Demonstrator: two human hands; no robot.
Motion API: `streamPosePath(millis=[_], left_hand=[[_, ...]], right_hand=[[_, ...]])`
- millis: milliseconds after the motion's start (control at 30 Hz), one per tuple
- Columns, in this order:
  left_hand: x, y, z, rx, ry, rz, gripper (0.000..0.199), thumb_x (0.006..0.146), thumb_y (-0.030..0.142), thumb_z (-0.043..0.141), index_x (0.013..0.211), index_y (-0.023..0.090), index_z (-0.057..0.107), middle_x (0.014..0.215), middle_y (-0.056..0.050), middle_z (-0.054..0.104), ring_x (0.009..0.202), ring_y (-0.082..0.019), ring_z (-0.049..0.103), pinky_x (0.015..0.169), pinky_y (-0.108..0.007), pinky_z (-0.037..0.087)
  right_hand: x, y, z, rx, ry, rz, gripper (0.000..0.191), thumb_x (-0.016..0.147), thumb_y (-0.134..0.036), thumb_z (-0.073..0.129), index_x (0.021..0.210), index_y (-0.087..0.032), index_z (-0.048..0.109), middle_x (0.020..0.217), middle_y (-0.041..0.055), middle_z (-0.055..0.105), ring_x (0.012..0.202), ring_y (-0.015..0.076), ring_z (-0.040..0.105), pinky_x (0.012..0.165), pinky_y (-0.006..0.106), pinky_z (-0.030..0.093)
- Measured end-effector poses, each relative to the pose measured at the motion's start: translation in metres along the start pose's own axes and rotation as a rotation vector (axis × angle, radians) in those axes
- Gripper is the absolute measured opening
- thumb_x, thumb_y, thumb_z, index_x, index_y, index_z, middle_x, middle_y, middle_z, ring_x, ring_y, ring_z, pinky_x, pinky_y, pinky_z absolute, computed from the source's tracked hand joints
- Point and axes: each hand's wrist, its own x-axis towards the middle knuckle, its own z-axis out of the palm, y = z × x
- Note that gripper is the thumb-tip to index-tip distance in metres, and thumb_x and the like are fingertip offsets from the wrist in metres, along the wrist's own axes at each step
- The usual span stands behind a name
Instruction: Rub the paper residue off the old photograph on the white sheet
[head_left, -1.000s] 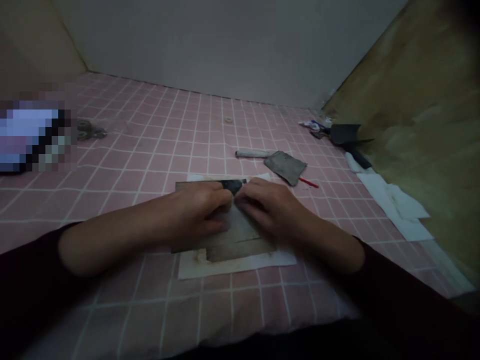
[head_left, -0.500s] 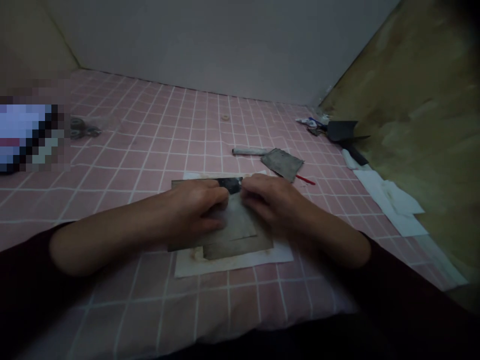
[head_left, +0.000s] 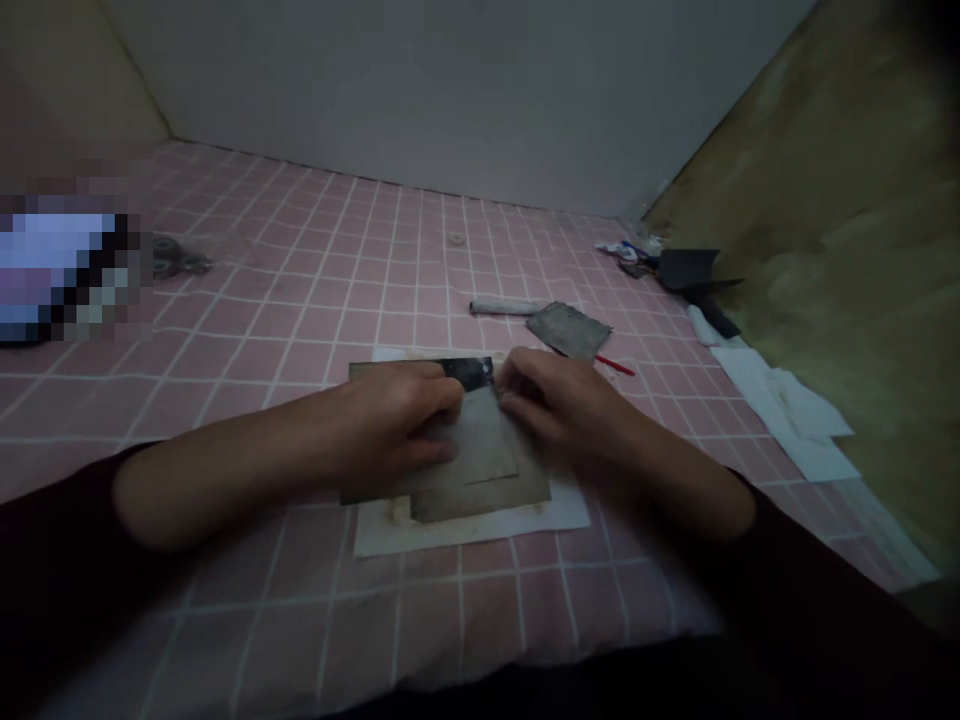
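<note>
My left hand [head_left: 390,410] lies with curled fingers over a thin grey sheet [head_left: 487,440], pressing on it. A black strip [head_left: 471,372] with a pale spot at its right end runs along the sheet's far edge, partly under my left fingers. Close by on the right, my right hand [head_left: 551,395] has its thumb and fingers pinched together beside the strip's end; what they hold is too small or hidden to name. Beneath lies a brownish-grey sheet [head_left: 480,498], resting on white paper [head_left: 472,540] with brown stains.
Beyond my hands are a pale tube [head_left: 502,308], a grey square piece [head_left: 570,328] and a thin red stick [head_left: 615,366]. A black scoop-like object [head_left: 686,268] and white papers [head_left: 787,400] lie rightward. A small ring [head_left: 456,240] sits farther back on the pink checked cloth [head_left: 337,260].
My right hand has drawn slightly right, away from the black strip's end, so more of that end shows. My left hand stays on the sheet. The whole view has shifted slightly.
</note>
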Motion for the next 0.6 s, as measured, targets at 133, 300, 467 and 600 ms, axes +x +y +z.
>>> streamPosePath(millis=[133, 300, 467, 600], left_hand=[[0.000, -0.001, 0.001, 0.020, 0.013, -0.006, 0.008, 0.080, 0.025, 0.058, 0.082, 0.019, 0.054, 0.086, 0.000, 0.057, 0.071, -0.013, 0.052, 0.062, -0.027, 0.035], [0.000, 0.001, 0.000, 0.006, 0.007, 0.010, 0.009, 0.079, 0.026, 0.059, 0.084, 0.020, 0.055, 0.088, 0.000, 0.057, 0.072, -0.013, 0.053, 0.062, -0.027, 0.035], [0.000, 0.000, 0.000, 0.028, -0.002, -0.017, 0.009, 0.079, 0.027, 0.059, 0.084, 0.019, 0.056, 0.088, 0.000, 0.057, 0.072, -0.013, 0.053, 0.061, -0.027, 0.035], [0.000, -0.001, 0.000, 0.030, 0.008, 0.005, 0.009, 0.080, 0.027, 0.059, 0.084, 0.020, 0.055, 0.089, 0.000, 0.058, 0.074, -0.014, 0.053, 0.062, -0.026, 0.035]], right_hand=[[0.003, -0.007, 0.004, 0.023, -0.003, -0.116, 0.010, 0.086, -0.009, 0.051, 0.081, -0.018, 0.050, 0.079, 0.0005, 0.055, 0.072, 0.0135, 0.049, 0.067, 0.026, 0.036], [0.000, -0.004, -0.006, 0.002, -0.023, 0.027, 0.014, 0.082, -0.005, 0.054, 0.076, -0.018, 0.053, 0.075, 0.0003, 0.056, 0.072, 0.0146, 0.050, 0.067, 0.028, 0.035], [0.001, -0.008, -0.003, 0.006, -0.021, -0.098, 0.011, 0.083, -0.008, 0.055, 0.079, -0.018, 0.053, 0.078, 0.0003, 0.056, 0.073, 0.0141, 0.050, 0.068, 0.027, 0.036], [-0.001, -0.006, -0.010, 0.003, -0.105, -0.069, 0.015, 0.083, -0.007, 0.054, 0.074, -0.019, 0.051, 0.074, -0.0009, 0.055, 0.071, 0.0135, 0.050, 0.066, 0.026, 0.036]])
